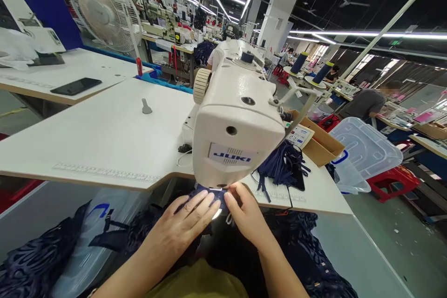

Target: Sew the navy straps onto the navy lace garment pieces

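A white sewing machine (237,125) stands in front of me, its head over a small navy fabric piece (219,194). My left hand (191,216) lies on the fabric with its fingers stretched out flat, pressing it from the left. At the fabric's right edge, my right hand (246,212) has thumb and forefinger closed together on the cloth, beneath the machine head. The needle and presser foot are hidden by the head. A white loop hangs just left of my right hand.
Navy straps (282,163) are heaped on the table's right side, beside a cardboard box (323,142). A grey metal piece (146,106) lies on the white tabletop (104,130). A phone (76,86) rests on the left table. Dark navy garments (42,251) fill the space below.
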Demonstrator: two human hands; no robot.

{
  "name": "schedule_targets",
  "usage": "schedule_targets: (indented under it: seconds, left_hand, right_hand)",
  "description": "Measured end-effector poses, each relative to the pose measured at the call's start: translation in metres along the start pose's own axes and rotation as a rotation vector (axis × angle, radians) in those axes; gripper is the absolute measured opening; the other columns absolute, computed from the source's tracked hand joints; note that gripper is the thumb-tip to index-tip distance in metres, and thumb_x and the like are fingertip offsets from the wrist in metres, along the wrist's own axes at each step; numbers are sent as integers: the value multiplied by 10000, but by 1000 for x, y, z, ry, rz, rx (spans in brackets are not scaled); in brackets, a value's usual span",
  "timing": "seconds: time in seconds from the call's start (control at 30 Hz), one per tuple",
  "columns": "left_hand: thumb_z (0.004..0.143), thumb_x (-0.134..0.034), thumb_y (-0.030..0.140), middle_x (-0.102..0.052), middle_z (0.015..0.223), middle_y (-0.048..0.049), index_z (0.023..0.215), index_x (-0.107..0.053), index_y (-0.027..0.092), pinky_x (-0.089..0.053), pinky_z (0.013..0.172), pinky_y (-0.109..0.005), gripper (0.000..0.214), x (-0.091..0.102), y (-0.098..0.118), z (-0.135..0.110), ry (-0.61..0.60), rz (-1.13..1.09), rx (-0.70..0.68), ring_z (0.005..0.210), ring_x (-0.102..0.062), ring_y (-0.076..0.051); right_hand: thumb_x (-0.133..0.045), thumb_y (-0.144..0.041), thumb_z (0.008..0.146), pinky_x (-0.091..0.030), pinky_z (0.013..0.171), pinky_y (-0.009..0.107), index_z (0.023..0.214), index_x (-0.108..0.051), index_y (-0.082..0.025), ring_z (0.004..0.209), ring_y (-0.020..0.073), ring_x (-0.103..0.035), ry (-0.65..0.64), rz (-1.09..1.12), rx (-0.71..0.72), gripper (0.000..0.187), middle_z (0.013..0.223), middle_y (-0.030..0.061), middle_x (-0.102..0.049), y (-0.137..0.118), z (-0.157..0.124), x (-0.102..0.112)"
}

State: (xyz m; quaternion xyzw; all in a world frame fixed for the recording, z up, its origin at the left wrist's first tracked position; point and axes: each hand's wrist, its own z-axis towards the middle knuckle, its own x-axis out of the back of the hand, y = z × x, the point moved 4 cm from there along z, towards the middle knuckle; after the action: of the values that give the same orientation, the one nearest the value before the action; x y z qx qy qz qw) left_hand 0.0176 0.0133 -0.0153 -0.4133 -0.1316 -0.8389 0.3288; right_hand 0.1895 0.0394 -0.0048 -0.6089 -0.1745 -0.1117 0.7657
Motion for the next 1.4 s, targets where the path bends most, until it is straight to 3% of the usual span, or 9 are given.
schedule_targets:
  seconds: [0.1, 0.23, 0.43, 0.63, 0.87, 1.17, 1.4]
  left_hand:
    - [993, -302, 195, -581, 1330, 19, 1302, -521, 268, -162, 1129, -310, 386, 3, -3, -1, -8, -69, 90, 1266, -468, -108]
    - [996, -284, 200, -596, 1314, 11, 1253, -565, 274, -190, 1109, -284, 388, 6, -2, 1, 14, -128, 111, 1260, -482, -101]
    - [993, -258, 160, -631, 1268, 20, 1296, -516, 348, -202, 1085, -323, 440, 3, 2, -1, 45, -79, 227, 1200, -543, -113]
    - [987, -252, 127, -603, 1301, 41, 1403, -355, 379, -271, 1003, -337, 497, 3, 3, -2, 20, -27, 260, 1161, -571, -120]
    - [996, -239, 155, -609, 1295, 38, 1391, -383, 376, -289, 960, -339, 474, 1, 2, -6, 45, 4, 262, 1139, -583, -127]
    - [972, -278, 116, -595, 1312, 12, 1393, -400, 327, -275, 951, -340, 487, -5, 5, -9, 55, 67, 255, 1145, -577, -129]
    - [974, -273, 134, -596, 1310, 16, 1388, -409, 328, -275, 930, -340, 477, -3, 5, -9, 48, 72, 260, 1126, -587, -128]
  right_hand:
    - [-486, -166, 913, -427, 875, 285, 1139, -561, -252, 951, 156, -530, -57, -60, 100, 254, 1001, 18, -555, -2, -4, 6]
    - [-478, -157, 915, -419, 957, 310, 1191, -557, -254, 1053, 170, -517, -43, -127, 126, 304, 1112, 50, -528, 0, -1, 6]
    - [-429, -114, 917, -344, 1081, 364, 1135, -615, -258, 1240, 192, -443, -92, -155, 201, 321, 1285, 59, -483, -11, 12, 2]
    - [-406, -118, 933, -387, 1039, 386, 1077, -643, -259, 1153, 196, -505, -79, -147, 203, 311, 1169, 54, -581, -20, 16, 0]
    - [-410, -137, 929, -435, 938, 344, 868, -640, -237, 1010, 190, -548, -54, -152, 191, 259, 915, 41, -596, -17, 18, -1]
    - [-401, -118, 909, -436, 930, 352, 830, -622, -228, 1005, 200, -541, -35, -156, 191, 260, 905, 46, -582, -14, 19, -4]
    - [-394, -108, 901, -434, 959, 359, 915, -644, -230, 1051, 199, -538, -29, -157, 205, 279, 1117, 65, -565, -18, 20, -4]
